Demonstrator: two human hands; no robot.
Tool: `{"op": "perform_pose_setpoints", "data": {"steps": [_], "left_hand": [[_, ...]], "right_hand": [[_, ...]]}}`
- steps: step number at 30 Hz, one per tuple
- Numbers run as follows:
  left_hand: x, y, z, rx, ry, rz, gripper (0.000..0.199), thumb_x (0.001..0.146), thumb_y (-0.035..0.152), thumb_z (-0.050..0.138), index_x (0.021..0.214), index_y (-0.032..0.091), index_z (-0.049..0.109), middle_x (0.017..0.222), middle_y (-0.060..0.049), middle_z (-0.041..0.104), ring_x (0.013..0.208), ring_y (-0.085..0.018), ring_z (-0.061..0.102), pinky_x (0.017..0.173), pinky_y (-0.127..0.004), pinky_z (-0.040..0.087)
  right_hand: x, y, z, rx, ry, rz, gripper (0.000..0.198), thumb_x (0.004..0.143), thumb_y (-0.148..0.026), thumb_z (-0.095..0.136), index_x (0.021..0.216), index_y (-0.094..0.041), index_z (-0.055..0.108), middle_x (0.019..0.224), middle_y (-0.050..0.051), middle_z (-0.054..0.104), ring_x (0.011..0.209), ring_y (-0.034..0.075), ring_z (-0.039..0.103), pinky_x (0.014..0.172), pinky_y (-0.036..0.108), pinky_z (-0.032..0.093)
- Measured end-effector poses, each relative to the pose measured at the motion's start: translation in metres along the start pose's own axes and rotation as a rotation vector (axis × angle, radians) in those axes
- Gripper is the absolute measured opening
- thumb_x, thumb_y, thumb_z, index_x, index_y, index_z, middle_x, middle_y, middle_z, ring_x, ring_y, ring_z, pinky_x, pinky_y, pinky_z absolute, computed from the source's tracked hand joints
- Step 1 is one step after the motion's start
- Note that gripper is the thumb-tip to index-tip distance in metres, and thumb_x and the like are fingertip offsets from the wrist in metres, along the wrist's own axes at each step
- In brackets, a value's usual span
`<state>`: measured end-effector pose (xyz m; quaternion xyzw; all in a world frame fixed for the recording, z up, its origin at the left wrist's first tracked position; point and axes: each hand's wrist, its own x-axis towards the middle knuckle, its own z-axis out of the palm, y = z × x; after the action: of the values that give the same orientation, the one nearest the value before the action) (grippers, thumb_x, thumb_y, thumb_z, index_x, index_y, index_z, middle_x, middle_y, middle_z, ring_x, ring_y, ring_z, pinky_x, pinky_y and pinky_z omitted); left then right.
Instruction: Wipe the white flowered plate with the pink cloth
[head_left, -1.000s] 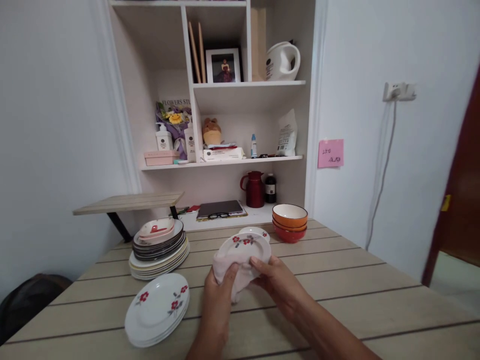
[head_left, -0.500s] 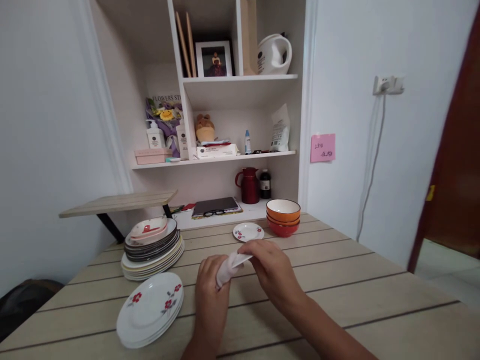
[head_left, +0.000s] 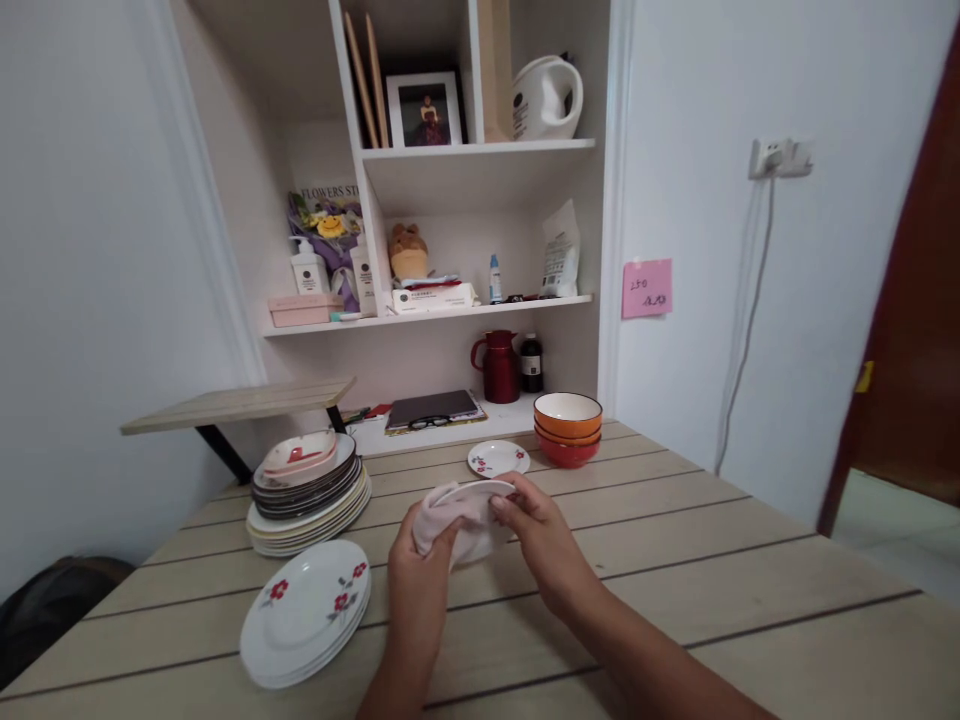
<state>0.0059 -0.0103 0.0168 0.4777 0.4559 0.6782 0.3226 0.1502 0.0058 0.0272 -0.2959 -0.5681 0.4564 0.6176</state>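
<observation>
Above the middle of the table, my left hand point(head_left: 424, 570) grips a pale pinkish cloth point(head_left: 469, 535) that is folded over the left part of a small white plate point(head_left: 487, 489). With thumb and fingers, my right hand point(head_left: 544, 530) pinches the plate's right rim. The plate is tilted, and the cloth hides much of it. Just beyond my hands, another small white plate point(head_left: 498, 458) with red flowers lies flat on the table. To the left of my left hand sits a short stack of larger flowered plates point(head_left: 304, 610).
A taller stack of mixed plates point(head_left: 307, 510) with a pinkish dish on top stands at the left, by a small raised shelf point(head_left: 240, 405). Stacked orange and red bowls point(head_left: 568, 430) stand at the back right. Behind them are a red jug point(head_left: 499, 367) and a laptop point(head_left: 433, 408).
The plate has turned, so more of its rim and of the cloth shows. My right thumb now shows on the rim. The camera view has shifted slightly.
</observation>
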Motion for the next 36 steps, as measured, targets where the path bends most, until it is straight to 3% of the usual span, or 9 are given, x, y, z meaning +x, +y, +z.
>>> {"op": "perform_pose_setpoints", "data": {"steps": [8,11,14,17,20,24,27,31,36], "left_hand": [[-0.001,-0.015,0.009,-0.156,0.094,-0.155,0.054,0.061,0.047,0.08,0.103,0.013,0.07,0.089,-0.008,0.077,0.082,-0.022,0.071,0.072,-0.028,0.054],[-0.004,-0.014,0.01,-0.221,0.077,-0.214,0.057,0.06,0.049,0.081,0.102,0.012,0.071,0.088,-0.01,0.077,0.076,-0.021,0.071,0.067,-0.028,0.054],[-0.005,-0.012,0.009,-0.248,0.037,-0.232,0.057,0.06,0.049,0.082,0.102,0.012,0.07,0.089,-0.01,0.077,0.075,-0.021,0.071,0.068,-0.028,0.054],[-0.006,-0.012,0.007,-0.196,0.036,-0.178,0.052,0.066,0.047,0.079,0.105,0.013,0.07,0.094,-0.01,0.077,0.082,-0.022,0.071,0.073,-0.03,0.054],[-0.006,-0.011,0.005,-0.047,0.053,-0.05,0.039,0.069,0.04,0.076,0.098,0.014,0.071,0.09,-0.009,0.076,0.083,-0.023,0.07,0.075,-0.031,0.054],[-0.007,-0.008,0.002,0.187,-0.004,0.327,0.018,0.075,0.026,0.07,0.091,0.02,0.071,0.09,-0.006,0.073,0.085,-0.023,0.067,0.08,-0.034,0.052],[-0.006,-0.01,-0.002,0.356,-0.019,0.566,0.016,0.077,0.016,0.065,0.09,0.022,0.07,0.088,-0.005,0.07,0.086,-0.023,0.064,0.078,-0.036,0.051],[-0.005,-0.015,-0.005,0.477,-0.017,0.683,0.024,0.077,0.007,0.059,0.094,0.023,0.066,0.088,-0.004,0.068,0.083,-0.023,0.062,0.074,-0.035,0.05],[-0.006,-0.014,-0.005,0.581,-0.051,0.7,0.029,0.076,0.002,0.054,0.094,0.022,0.065,0.088,-0.004,0.068,0.083,-0.024,0.061,0.073,-0.036,0.049]], "right_hand": [[-0.002,0.001,0.007,0.513,0.133,0.251,0.035,0.07,-0.03,0.081,0.101,-0.023,0.066,0.082,-0.002,0.07,0.066,0.012,0.057,0.062,0.022,0.045],[-0.002,0.004,0.008,0.659,0.114,0.339,0.043,0.068,-0.025,0.082,0.106,-0.025,0.064,0.085,-0.001,0.073,0.07,0.013,0.063,0.067,0.025,0.05],[-0.002,0.005,0.008,0.664,0.068,0.401,0.047,0.07,-0.025,0.08,0.113,-0.025,0.06,0.089,0.001,0.074,0.073,0.016,0.066,0.07,0.029,0.052],[-0.002,0.001,0.004,0.458,0.038,0.358,0.044,0.074,-0.026,0.073,0.115,-0.023,0.057,0.097,0.003,0.072,0.076,0.017,0.065,0.07,0.031,0.052],[-0.001,-0.003,-0.002,0.047,0.068,0.12,0.042,0.076,-0.023,0.067,0.116,-0.024,0.054,0.106,0.004,0.068,0.084,0.02,0.064,0.074,0.033,0.052],[0.0,-0.009,-0.01,-0.477,0.078,-0.319,0.042,0.077,-0.013,0.058,0.117,-0.027,0.056,0.119,0.005,0.062,0.106,0.024,0.059,0.091,0.038,0.047],[0.0,-0.01,-0.015,-0.719,-0.003,-0.516,0.038,0.079,-0.005,0.049,0.107,-0.026,0.062,0.115,0.006,0.064,0.11,0.023,0.059,0.094,0.037,0.045],[0.0,-0.009,-0.02,-0.956,-0.015,-0.555,0.032,0.081,-0.003,0.048,0.098,-0.025,0.063,0.099,0.004,0.07,0.094,0.023,0.064,0.083,0.034,0.048],[-0.001,-0.015,-0.02,-1.165,-0.076,-0.54,0.023,0.084,-0.009,0.054,0.096,-0.026,0.064,0.1,0.005,0.071,0.088,0.024,0.063,0.075,0.033,0.044]]}}
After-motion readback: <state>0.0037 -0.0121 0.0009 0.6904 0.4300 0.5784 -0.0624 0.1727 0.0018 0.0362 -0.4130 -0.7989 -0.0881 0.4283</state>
